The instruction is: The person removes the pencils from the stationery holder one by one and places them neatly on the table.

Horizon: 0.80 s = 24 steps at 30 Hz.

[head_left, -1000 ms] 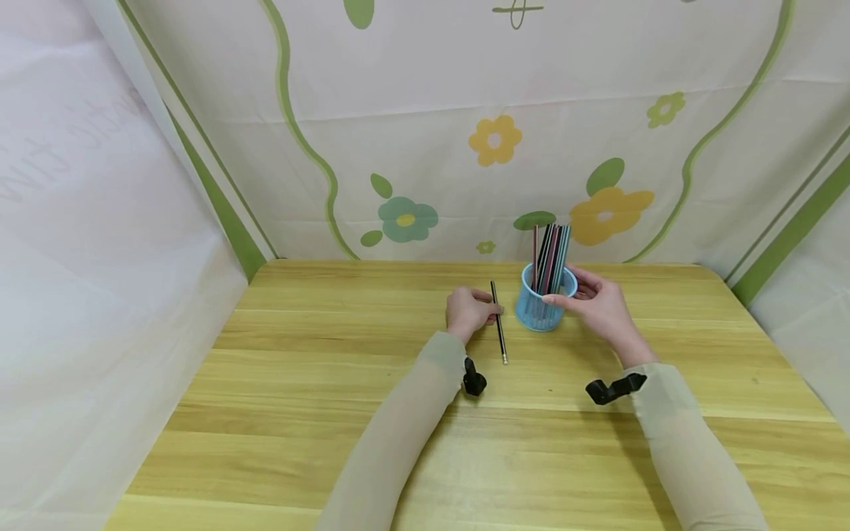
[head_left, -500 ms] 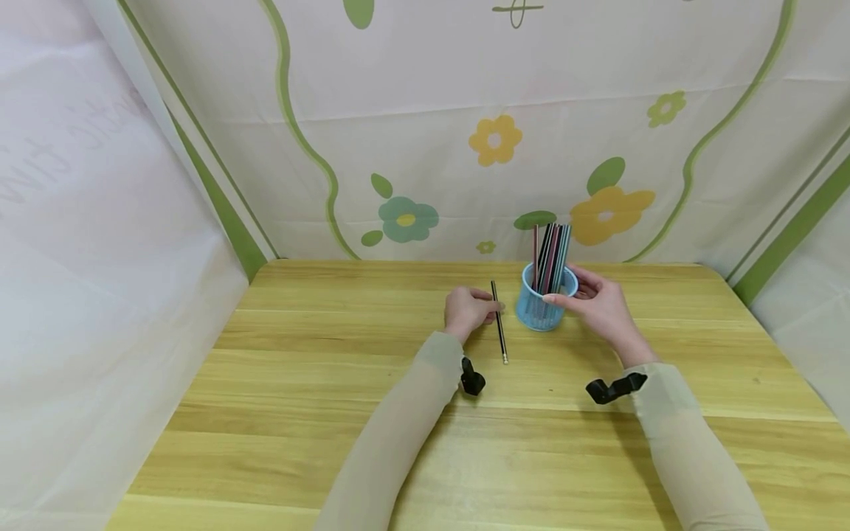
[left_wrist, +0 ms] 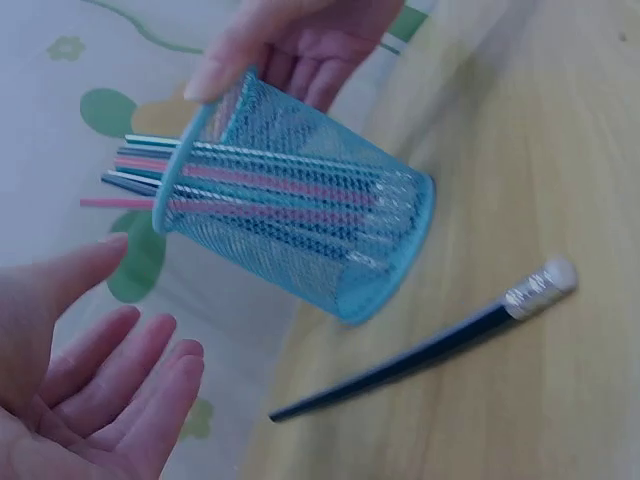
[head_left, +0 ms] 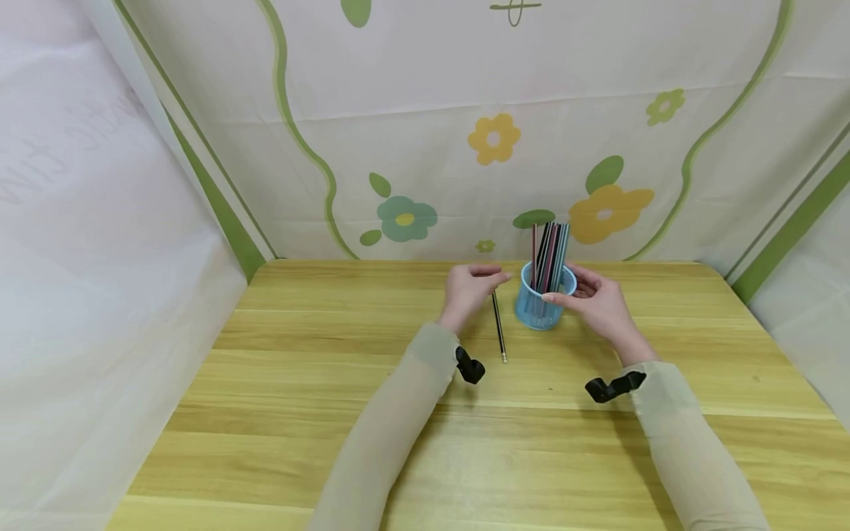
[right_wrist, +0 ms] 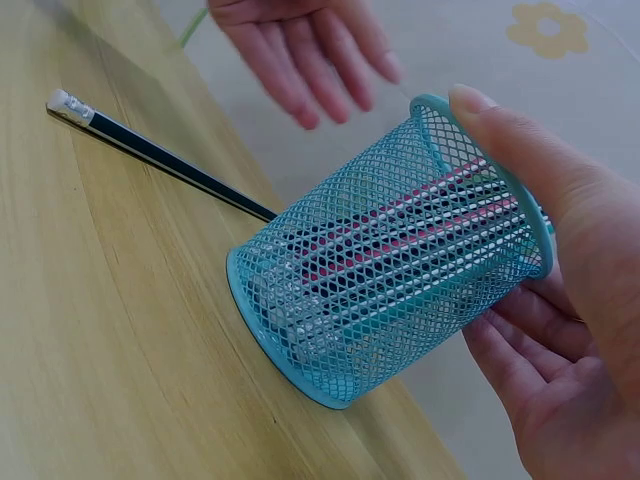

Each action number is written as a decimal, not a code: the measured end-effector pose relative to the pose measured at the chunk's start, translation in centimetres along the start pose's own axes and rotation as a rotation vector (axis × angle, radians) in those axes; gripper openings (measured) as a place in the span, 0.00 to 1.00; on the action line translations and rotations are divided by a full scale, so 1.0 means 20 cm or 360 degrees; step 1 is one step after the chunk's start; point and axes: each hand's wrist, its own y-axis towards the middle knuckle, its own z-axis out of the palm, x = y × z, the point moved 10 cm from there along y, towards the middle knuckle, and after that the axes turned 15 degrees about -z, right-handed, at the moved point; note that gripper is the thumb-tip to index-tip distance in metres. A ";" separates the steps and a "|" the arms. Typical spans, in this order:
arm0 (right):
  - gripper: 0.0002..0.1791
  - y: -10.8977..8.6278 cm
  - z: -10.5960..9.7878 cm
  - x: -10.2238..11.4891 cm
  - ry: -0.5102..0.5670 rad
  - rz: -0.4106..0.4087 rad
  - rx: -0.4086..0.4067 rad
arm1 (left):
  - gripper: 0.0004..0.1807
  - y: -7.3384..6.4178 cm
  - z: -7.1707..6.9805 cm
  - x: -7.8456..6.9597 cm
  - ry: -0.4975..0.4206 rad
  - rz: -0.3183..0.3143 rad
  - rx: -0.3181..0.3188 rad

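Observation:
A light blue mesh pencil cup point(head_left: 531, 311) stands on the table, holding several pencils point(head_left: 553, 251) in dark, reddish and teal tones. My right hand point(head_left: 603, 313) grips the cup's rim from the right, thumb toward the front; in the right wrist view the thumb point(right_wrist: 520, 140) lies along the rim. One black pencil point(head_left: 499, 330) with a white eraser rests on the wood, left of the cup. Above its far end is my left hand point(head_left: 467, 293). The left wrist view shows that hand's fingers point(left_wrist: 140, 410) spread with nothing between them, apart from the pencil.
The wooden table point(head_left: 279, 398) runs back to a white flowered cloth point(head_left: 412, 133). Another cloth wall point(head_left: 99, 258) hangs on the left side. Black wrist cameras point(head_left: 470, 366) are fixed at both sleeves.
My left hand has let go of the black pencil and moved up and away toward the back. The pencil lies in the same spot. My right hand stays on the cup.

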 end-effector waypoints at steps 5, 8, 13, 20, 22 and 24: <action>0.47 0.00 0.00 0.00 -0.0002 -0.0007 -0.0002 | 0.15 0.01 0.07 -0.12 0.0042 0.0127 0.0075; 0.46 0.00 0.00 0.01 -0.0002 -0.0002 -0.0002 | 0.17 0.02 0.11 -0.16 0.0015 0.0153 0.0094; 0.46 0.00 0.00 0.01 0.0002 -0.0001 -0.0001 | 0.22 0.05 0.16 -0.19 -0.0028 0.0150 0.0031; 0.45 0.00 0.00 0.01 0.0033 0.0009 -0.0015 | 0.22 0.06 0.22 -0.18 0.0049 0.0149 -0.0043; 0.45 0.00 0.00 0.01 0.0022 0.0002 -0.0018 | 0.19 0.06 0.23 -0.18 0.0084 0.0159 -0.0062; 0.45 0.00 0.00 0.01 0.0008 -0.0007 -0.0019 | 0.15 0.05 0.24 -0.18 0.0114 0.0172 -0.0079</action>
